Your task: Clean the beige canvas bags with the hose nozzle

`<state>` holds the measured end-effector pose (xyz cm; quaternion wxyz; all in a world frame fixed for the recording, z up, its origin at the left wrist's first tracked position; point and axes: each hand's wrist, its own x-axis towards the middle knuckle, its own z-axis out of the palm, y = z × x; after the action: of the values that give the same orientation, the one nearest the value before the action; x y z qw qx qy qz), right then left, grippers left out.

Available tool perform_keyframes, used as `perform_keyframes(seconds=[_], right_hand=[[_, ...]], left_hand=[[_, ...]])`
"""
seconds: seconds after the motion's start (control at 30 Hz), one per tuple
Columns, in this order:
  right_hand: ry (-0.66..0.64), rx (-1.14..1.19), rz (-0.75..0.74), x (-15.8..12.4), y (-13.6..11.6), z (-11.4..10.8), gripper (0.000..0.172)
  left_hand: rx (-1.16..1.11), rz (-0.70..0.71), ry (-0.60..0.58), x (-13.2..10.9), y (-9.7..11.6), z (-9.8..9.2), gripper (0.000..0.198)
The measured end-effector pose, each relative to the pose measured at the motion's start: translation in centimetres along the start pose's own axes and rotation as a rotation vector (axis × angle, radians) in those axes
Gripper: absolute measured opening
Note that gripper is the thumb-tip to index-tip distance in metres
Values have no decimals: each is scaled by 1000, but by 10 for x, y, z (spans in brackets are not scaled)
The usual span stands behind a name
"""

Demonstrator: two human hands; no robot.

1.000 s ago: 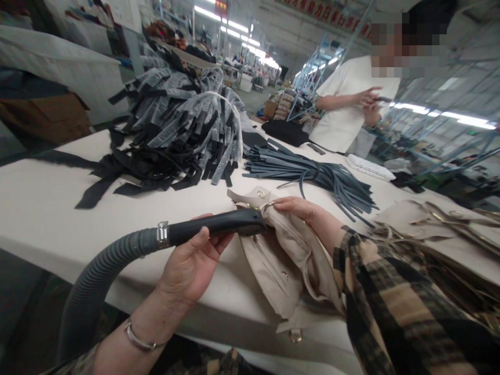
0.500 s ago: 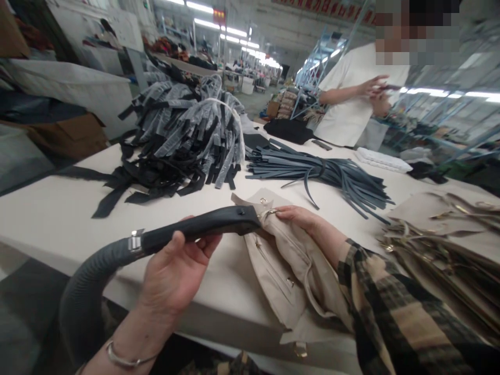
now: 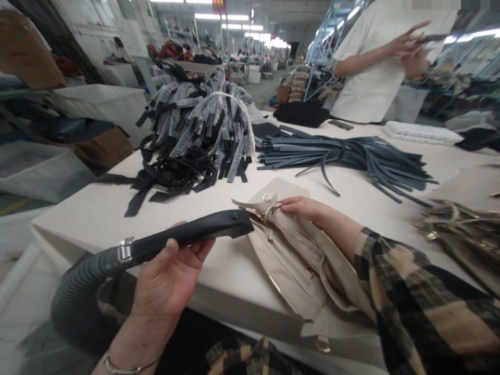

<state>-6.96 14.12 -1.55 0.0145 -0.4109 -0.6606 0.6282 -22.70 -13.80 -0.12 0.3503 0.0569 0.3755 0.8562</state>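
My left hand (image 3: 167,276) is wrapped round a black vacuum nozzle (image 3: 195,234) joined to a grey ribbed hose (image 3: 78,297). The nozzle's tip points at the top of a beige bag (image 3: 289,255) lying at the near edge of the white table (image 3: 78,219). My right hand (image 3: 308,209) rests on the bag's upper edge, fingers pinching the fabric by a gold ring and zip. The sleeve on that arm is plaid.
A heap of black and plastic-wrapped straps (image 3: 195,130) lies at the back left, a bundle of dark blue straps (image 3: 351,156) at the back right. More beige bags (image 3: 464,229) are stacked on the right. A person in a white shirt (image 3: 375,67) stands beyond the table.
The view has tilted down and shifted; the nozzle tip has drawn slightly back from the bag's opening. My right hand stays on the bag's top edge.
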Motion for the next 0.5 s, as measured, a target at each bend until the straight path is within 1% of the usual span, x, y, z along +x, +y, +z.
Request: perform_keyframes(seconds=[0.03, 0.1, 0.17, 0.23, 0.27, 0.33, 0.4, 0.5], right_hand=[[8, -41, -29, 1, 0, 1, 31], [69, -177, -140, 2, -1, 5, 32], [175, -339, -275, 2, -4, 11, 35], [287, -454, -369, 1, -6, 20, 39], [330, -484, -391, 2, -6, 24, 40], [375, -497, -395, 6, -3, 30, 43], [389, -480, -382, 12, 2, 34, 45], [414, -441, -379, 18, 11, 33, 46]], left_hand=[[10, -24, 0, -1, -4, 0, 38], [31, -61, -4, -1, -11, 0, 38], [52, -89, 1, 0, -18, 0, 36], [68, -104, 28, 1, -24, 0, 33], [70, -109, 45, 2, -26, 0, 32], [62, -114, 63, 4, -27, 0, 31], [42, -117, 60, 6, -26, 1, 32], [12, -95, 49, 8, -24, 7, 33]])
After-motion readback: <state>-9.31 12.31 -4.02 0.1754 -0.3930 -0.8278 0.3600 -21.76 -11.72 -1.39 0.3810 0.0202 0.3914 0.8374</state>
